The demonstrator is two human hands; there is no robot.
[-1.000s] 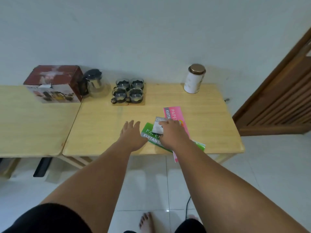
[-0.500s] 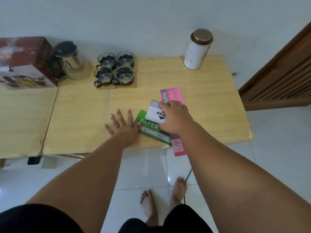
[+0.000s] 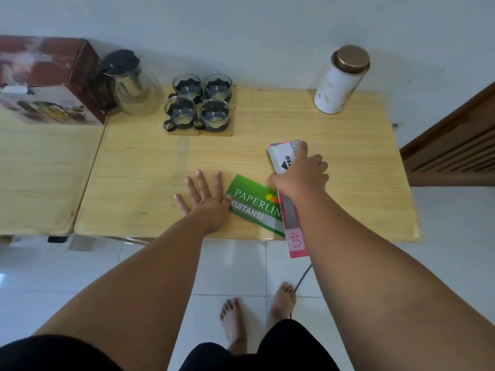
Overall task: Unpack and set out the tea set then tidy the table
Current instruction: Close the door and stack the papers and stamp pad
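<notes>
A glass teapot with a black lid stands at the back left of the wooden table, beside the red tea set box. Several glass cups sit on wooden coasters next to it. My right hand presses on a white packet that lies on a pink receipt book; the book overhangs the table's front edge. A green receipt book lies to its left. My left hand rests flat and open on the table, touching the green book's left corner.
A white canister with a gold lid stands at the back right. A second wooden table adjoins on the left. A wooden door is at the right. My bare feet and a black cable are on the white tiled floor.
My right hand has slid the white packet to the right, off the green book and onto the pink one. The camera has tilted down and closer. My left hand stays flat.
</notes>
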